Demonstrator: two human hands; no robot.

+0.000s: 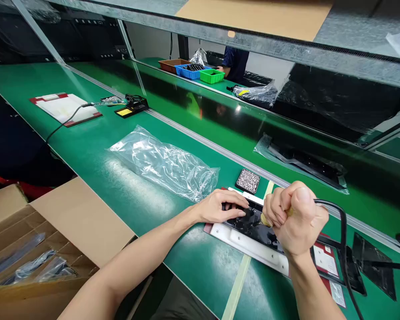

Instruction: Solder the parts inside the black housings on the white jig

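My left hand (222, 206) rests on a long black plastic panel (250, 222), its thumb and index finger stretched out and apart, the other fingers bent beneath. The panel lies face up in a white fixture (240, 239) with dark red ends. My right hand (293, 218) is a fist around a tool with a yellowish grip (266, 219), pointed down at the panel. Most of this tool is hidden in the fist, so its exact kind does not show. From behind the fist a black cord (342, 231) loops down to the right.
Beyond the fixture sits a black tray of small silvery bits (248, 180). A clear plastic bag (166, 162) lies on the green bench. Farther left are a soldering iron stand (135, 104) and a white board (66, 109). A cardboard box (83, 218) stands below; a metal shelf (286, 55) crosses overhead.
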